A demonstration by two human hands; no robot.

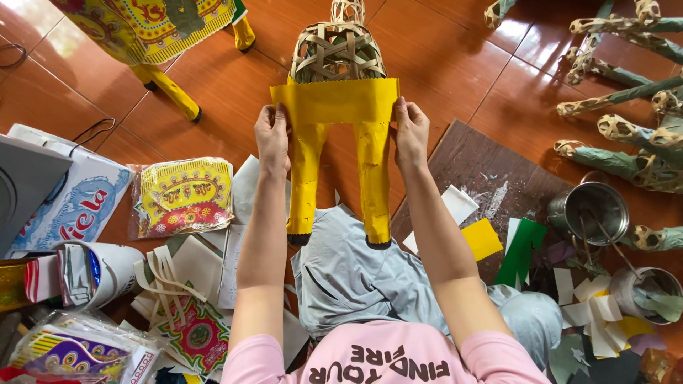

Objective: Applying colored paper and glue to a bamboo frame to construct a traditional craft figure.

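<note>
Left hand point(273, 136) and right hand point(412, 130) each pinch an edge of the yellow paper sheet point(334, 101), stretched over the woven bamboo frame point(337, 51) at centre. Uneven pull risks tearing or creasing; covering would sit skewed.

Red-brown tiled floor point(462, 64) under a dark wooden board point(491, 167), patterned paper packets point(185, 197), green-wrapped bamboo frames point(626, 160).

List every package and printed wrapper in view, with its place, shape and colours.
Clear packet of patterned paper: floor, left of left hand; rectangular, yellow, red, green.
Printed bag: far left; flat, white, blue, red.
Clear packet of printed sheets: bottom left; purple, yellow, white.
Rolled wrapper: left; white, red, blue.
</note>
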